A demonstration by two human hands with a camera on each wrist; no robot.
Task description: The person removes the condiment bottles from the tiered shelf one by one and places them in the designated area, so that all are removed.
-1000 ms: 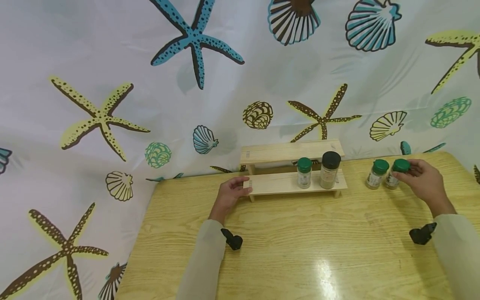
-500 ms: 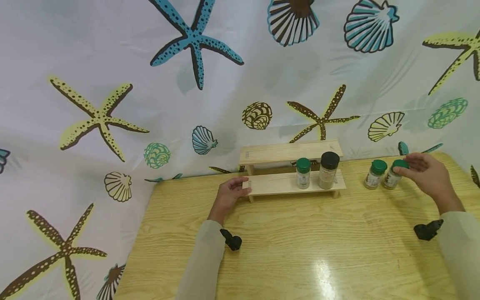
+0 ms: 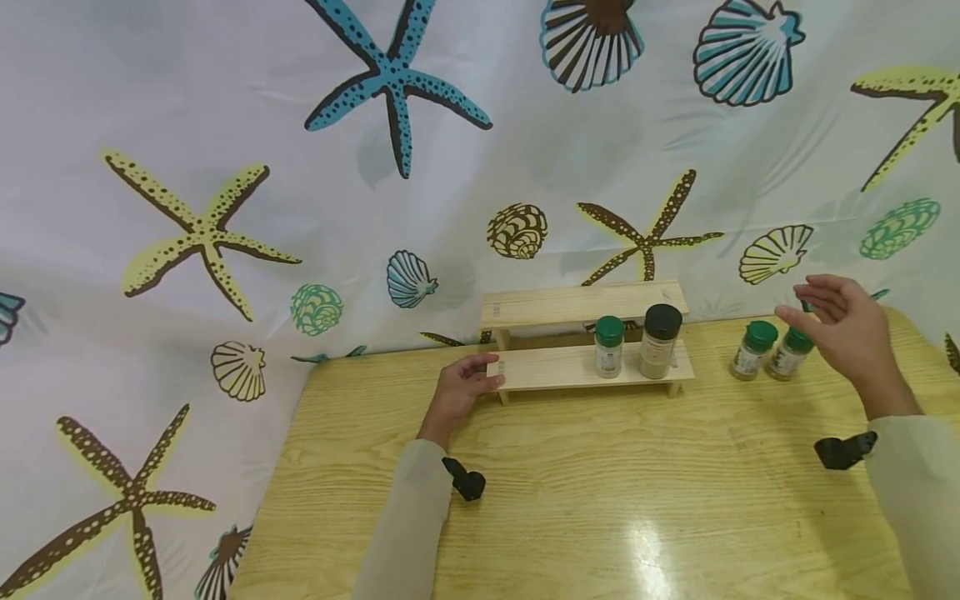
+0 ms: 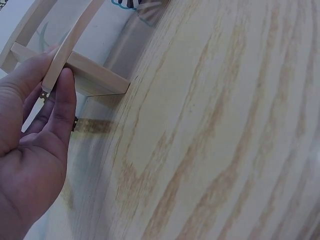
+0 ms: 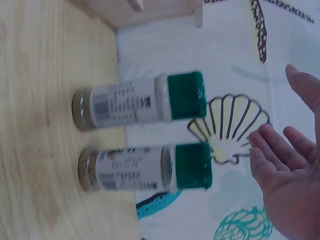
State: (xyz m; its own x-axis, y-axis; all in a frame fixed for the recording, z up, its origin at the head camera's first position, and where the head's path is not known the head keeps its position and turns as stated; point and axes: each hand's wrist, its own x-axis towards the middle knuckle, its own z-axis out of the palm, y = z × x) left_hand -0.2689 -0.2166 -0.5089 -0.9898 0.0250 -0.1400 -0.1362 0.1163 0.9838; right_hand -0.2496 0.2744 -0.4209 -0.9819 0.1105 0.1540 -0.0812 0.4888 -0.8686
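Note:
My left hand (image 3: 459,390) pinches the left end of the lower board of a two-step wooden shelf rack (image 3: 543,368); in the left wrist view the thumb and fingers (image 4: 64,100) grip the board's end. Over to the right, my right hand (image 3: 855,337) hovers above two green-capped spice jars, its fingers spread and holding nothing. Those jars, the left one (image 3: 750,352) and the right one (image 3: 787,358), stand upright side by side on the table; the right wrist view shows their labels, with the hand (image 5: 292,180) apart from both caps.
On the lower board stand another green-capped spice jar (image 3: 608,350) and a taller black-capped jar (image 3: 659,343), towards its right end. The rack's upper board (image 3: 577,305) lies behind. A patterned curtain (image 3: 450,192) hangs along the table's (image 3: 570,492) back edge.
My right hand has let go of the rightmost green-capped spice jar and lifted up off its cap, fingers opening. The left hand has stayed on the rack's end.

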